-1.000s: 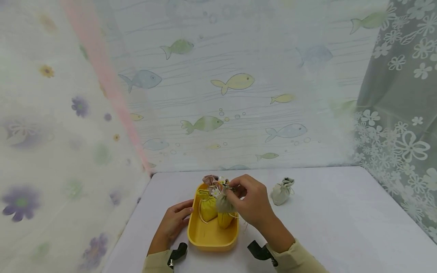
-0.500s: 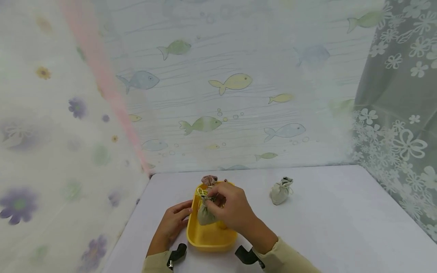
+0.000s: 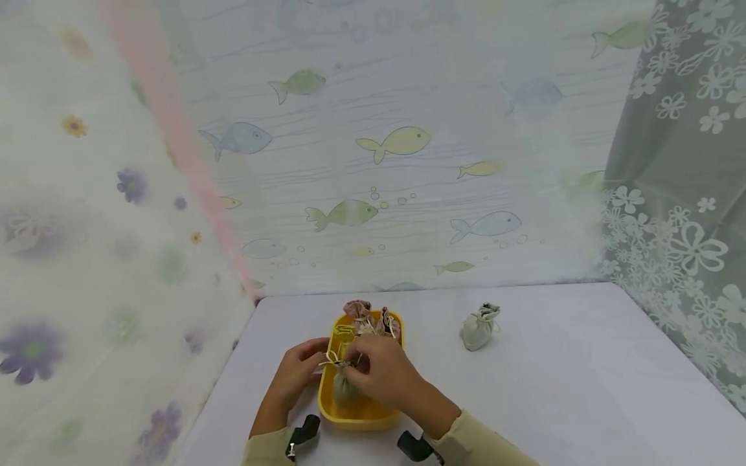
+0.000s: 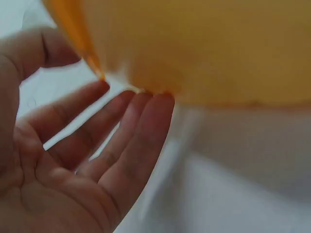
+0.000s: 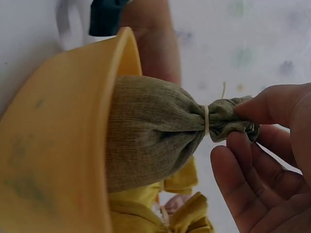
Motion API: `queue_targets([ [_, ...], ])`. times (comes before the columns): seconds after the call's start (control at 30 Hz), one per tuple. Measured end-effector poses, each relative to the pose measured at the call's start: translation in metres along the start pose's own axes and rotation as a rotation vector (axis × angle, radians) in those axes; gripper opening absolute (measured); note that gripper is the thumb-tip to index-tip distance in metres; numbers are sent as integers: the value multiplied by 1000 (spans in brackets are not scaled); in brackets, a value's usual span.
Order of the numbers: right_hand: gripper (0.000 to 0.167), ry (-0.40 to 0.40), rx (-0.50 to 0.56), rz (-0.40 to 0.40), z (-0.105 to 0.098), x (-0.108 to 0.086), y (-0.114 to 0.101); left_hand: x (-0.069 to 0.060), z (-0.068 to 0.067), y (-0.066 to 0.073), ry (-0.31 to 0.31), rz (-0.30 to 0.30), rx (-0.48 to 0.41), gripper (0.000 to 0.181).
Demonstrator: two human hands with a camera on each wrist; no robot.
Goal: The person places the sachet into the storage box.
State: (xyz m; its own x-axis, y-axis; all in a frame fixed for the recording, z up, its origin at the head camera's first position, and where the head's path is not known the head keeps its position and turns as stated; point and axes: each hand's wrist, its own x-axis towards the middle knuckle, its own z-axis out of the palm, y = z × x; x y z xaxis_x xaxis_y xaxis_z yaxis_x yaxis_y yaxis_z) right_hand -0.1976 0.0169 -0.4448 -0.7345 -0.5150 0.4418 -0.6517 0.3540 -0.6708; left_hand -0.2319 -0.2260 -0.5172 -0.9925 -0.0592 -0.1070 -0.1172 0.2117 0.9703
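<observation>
My right hand [image 3: 384,374] pinches the gathered neck of a grey-green drawstring pouch [image 5: 150,136], which hangs upright, its lower part inside the yellow plastic tray [image 3: 360,424]. In the right wrist view thumb and fingers hold the cloth just above the tie cord. My left hand [image 3: 296,375] rests against the tray's left side. The left wrist view shows its fairly straight fingertips [image 4: 163,104] touching the tray's lower edge. Yellow pouches [image 5: 141,213] lie beside the grey-green one, partly hidden. Two pinkish patterned pouches [image 3: 357,310] sit at the tray's far end.
A light grey drawstring pouch [image 3: 479,329] stands alone on the white table [image 3: 559,382], right of the tray. A fish-printed curtain [image 3: 402,194] hangs behind the table's back edge. Black wrist camera mounts [image 3: 304,432] sit at both cuffs.
My right hand has carried the grey-green pouch leftward, then down toward the tray's near end. The pinkish pouches have come into fuller view. My left hand has stayed at the tray's side.
</observation>
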Motion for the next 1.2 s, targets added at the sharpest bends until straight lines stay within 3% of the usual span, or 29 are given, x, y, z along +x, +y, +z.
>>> queue_targets([
  [0.23, 3, -86, -40, 56, 7, 0, 2, -4, 8, 13, 45, 54, 125, 45],
  [0.33, 3, -100, -59, 66, 9, 0, 2, -5, 8, 14, 52, 45, 138, 44],
  [0.57, 3, -124, -97, 84, 12, 1, 1, -6, 7, 13, 64, -19, 97, 44],
  [0.9, 6, -138, -167, 61, 11, 0, 1, -6, 8, 12, 64, -38, 53, 45],
  [1.2, 16, -105, -186, 43, 4, -5, 2, -6, 8, 11, 71, -58, 53, 44],
])
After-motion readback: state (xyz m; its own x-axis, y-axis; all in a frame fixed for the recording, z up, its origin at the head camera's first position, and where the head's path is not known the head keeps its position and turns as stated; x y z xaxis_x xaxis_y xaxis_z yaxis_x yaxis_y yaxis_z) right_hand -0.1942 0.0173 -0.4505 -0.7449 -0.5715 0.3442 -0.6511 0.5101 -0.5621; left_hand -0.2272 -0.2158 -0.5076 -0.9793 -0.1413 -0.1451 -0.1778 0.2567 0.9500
